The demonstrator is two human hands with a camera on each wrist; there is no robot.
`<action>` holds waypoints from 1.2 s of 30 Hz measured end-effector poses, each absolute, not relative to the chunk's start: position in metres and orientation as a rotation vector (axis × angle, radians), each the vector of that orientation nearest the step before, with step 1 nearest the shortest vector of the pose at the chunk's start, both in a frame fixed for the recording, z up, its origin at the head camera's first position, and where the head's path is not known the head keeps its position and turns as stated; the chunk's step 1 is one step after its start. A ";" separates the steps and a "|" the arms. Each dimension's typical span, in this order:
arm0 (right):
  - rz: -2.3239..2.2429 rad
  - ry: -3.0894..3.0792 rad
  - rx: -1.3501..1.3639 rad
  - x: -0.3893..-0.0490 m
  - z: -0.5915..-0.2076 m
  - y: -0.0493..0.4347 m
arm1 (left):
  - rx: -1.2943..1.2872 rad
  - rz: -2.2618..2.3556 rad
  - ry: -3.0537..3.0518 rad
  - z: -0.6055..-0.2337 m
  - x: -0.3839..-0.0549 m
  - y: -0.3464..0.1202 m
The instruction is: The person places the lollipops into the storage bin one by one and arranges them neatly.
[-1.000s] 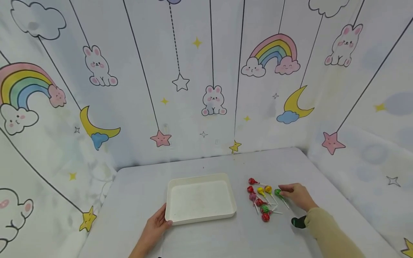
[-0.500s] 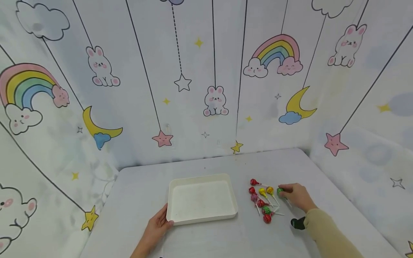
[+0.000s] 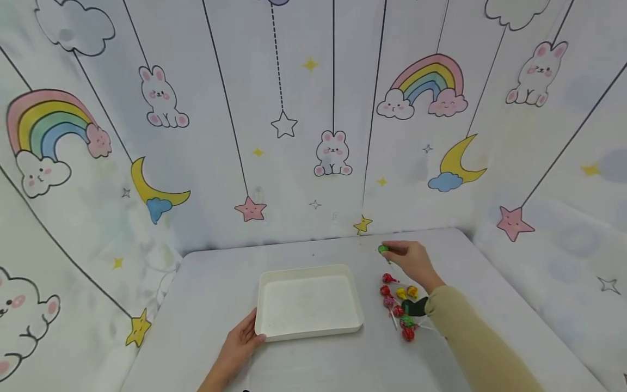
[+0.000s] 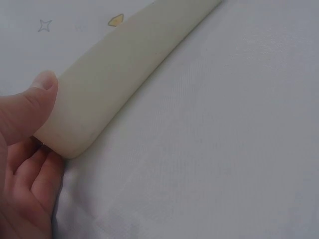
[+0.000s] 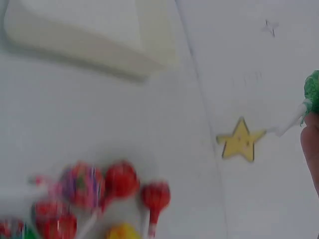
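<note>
My left hand (image 3: 238,343) grips the near left corner of a shallow white rectangular tray (image 3: 309,302). In the left wrist view the thumb presses the outside of the tray's wall (image 4: 114,74), the other fingers curled at the corner. My right hand (image 3: 415,263) pinches a green-wrapped lollipop (image 3: 383,249) above the table's far part, right of the tray. In the right wrist view only part of that lollipop (image 5: 312,92) shows at the right edge, its white stick pointing down-left. Below the right hand lies a loose group of lollipops, including a red one (image 3: 387,278) and a yellow one (image 3: 401,294).
More lollipops lie right of the tray, among them a green one (image 3: 407,322) and a red one (image 3: 408,334) nearest me. A dark green object (image 3: 413,306) sits at the right sleeve's cuff. A patterned cloth wall (image 3: 294,185) rises behind the white table (image 3: 210,283).
My right hand has picked up the green lollipop from the group's right side and carried it left and away from me. The left hand stays at the tray's corner.
</note>
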State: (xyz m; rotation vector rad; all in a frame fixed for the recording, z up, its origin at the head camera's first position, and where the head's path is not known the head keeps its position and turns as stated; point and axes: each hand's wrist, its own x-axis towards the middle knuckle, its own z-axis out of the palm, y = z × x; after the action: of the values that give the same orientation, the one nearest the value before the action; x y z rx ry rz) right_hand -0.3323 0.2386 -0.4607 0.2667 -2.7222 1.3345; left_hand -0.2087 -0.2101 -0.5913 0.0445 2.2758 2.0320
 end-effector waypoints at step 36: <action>1.138 -2.946 0.281 -0.354 -0.550 -0.042 | 0.139 2.054 2.216 -0.590 -0.209 -0.214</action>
State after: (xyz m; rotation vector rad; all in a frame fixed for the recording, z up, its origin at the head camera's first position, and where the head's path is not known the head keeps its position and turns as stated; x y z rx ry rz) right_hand -0.3542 -0.0419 -0.5498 0.2809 -2.9456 1.1384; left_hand -0.2090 -0.2143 -0.5898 0.1387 2.2158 2.0541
